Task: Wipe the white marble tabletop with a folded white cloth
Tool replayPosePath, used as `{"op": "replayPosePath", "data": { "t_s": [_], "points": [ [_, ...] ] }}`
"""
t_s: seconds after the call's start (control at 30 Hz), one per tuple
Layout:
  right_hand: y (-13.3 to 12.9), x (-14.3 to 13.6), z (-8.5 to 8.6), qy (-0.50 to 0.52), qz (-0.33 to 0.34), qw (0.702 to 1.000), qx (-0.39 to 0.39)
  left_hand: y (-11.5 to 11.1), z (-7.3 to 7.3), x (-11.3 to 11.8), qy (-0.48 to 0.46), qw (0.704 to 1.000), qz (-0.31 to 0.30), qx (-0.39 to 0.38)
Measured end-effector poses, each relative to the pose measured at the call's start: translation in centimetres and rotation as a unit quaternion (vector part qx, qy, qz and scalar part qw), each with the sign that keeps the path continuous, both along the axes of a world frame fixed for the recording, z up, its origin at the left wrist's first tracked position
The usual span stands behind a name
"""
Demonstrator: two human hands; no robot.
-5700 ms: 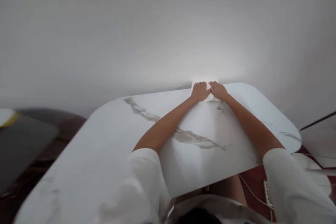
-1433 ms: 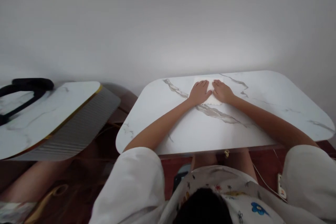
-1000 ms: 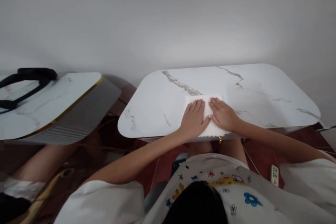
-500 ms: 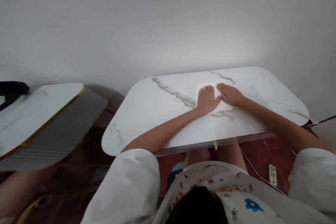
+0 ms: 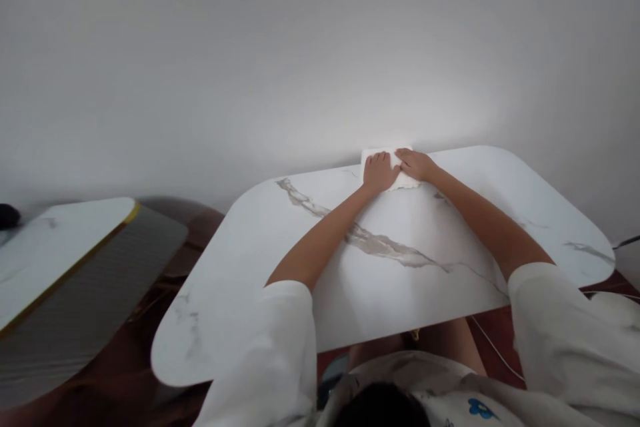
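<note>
A white cloth (image 5: 409, 181) lies flat at the far edge of a white marbled table (image 5: 400, 293), close to the wall. My left hand (image 5: 380, 172) rests palm down on its left part, fingers spread and pointing at the wall. On the cloth's right part lies my right hand (image 5: 416, 164), flat and angled to the left, its fingers extended. The two hands nearly meet at the thumbs. Both press on the cloth without gripping it.
A grey-white wall (image 5: 250, 67) rises right behind the table. To the left stands another marbled surface (image 5: 60, 247) with a gold edge and ribbed side. A dark object (image 5: 9, 216) sits at its far left. A white cable (image 5: 497, 349) runs over the red floor.
Both hands and the cloth have moved away from me, from the middle of the table to its far edge. The view has leaned forward.
</note>
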State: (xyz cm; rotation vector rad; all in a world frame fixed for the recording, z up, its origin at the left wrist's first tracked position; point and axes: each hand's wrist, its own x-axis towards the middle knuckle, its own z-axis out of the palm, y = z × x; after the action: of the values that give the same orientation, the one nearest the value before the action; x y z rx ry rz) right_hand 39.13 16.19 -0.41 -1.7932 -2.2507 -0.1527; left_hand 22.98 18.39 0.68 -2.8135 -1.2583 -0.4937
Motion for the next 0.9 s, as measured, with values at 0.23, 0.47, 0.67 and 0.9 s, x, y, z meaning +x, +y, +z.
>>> {"op": "replayPosePath", "data": {
  "t_s": [0.23,0.47,0.67,0.9],
  "points": [
    [-3.9,3.1,-0.4,-0.01,-0.071,0.997,0.015,-1.7,0.1,3.4,0.0,0.998,-0.064,0.001],
    [-11.5,0.8,-0.3,-0.019,-0.054,0.998,-0.001,-8.9,-0.1,0.5,0.011,0.997,-0.077,-0.007],
    [-18.7,-4.8,0.3,-0.028,-0.014,0.999,-0.008,-16.4,-0.1,-5.2,0.027,0.998,-0.049,-0.042],
    [-27.3,-6.1,0.1,-0.011,0.007,1.0,0.01,-24.6,0.5,-7.4,0.03,0.993,-0.056,-0.099]
  ]
}}
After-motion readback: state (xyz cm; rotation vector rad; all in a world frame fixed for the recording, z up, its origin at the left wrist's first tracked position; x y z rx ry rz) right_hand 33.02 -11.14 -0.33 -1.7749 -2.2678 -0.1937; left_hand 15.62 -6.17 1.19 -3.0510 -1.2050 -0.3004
